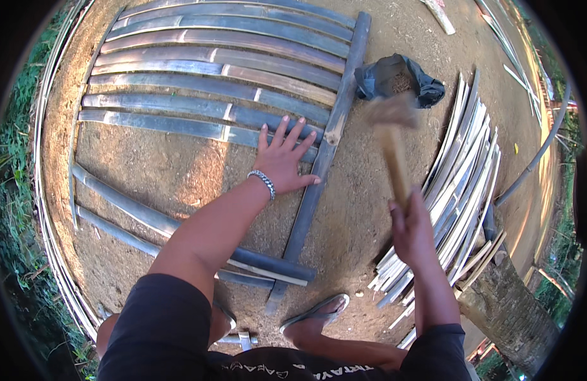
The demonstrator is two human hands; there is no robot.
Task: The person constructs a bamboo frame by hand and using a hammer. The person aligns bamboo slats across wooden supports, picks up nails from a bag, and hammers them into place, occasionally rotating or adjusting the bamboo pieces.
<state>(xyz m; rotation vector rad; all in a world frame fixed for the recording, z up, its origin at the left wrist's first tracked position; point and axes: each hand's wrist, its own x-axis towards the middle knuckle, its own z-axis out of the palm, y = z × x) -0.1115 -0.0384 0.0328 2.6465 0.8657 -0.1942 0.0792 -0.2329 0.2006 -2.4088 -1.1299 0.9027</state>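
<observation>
My left hand lies flat with fingers spread over the right ends of the nearest bamboo slats, its thumb pointing at the side pole. That dark bamboo pole runs along the right side of a slatted bamboo frame on the ground. My right hand is wrapped round the wooden handle of a hammer, raised to the right of the frame. The hammer's head is smeared by motion, so its exact shape cannot be made out. Two thicker bamboo pieces cross the frame's near end, partly hidden by my left arm.
A dark plastic bag with small brown bits inside lies open beyond the hammer. To the right is a pile of split bamboo strips, beside a thick log. A metal-headed tool lies between my sandalled feet. Long strips line the left edge.
</observation>
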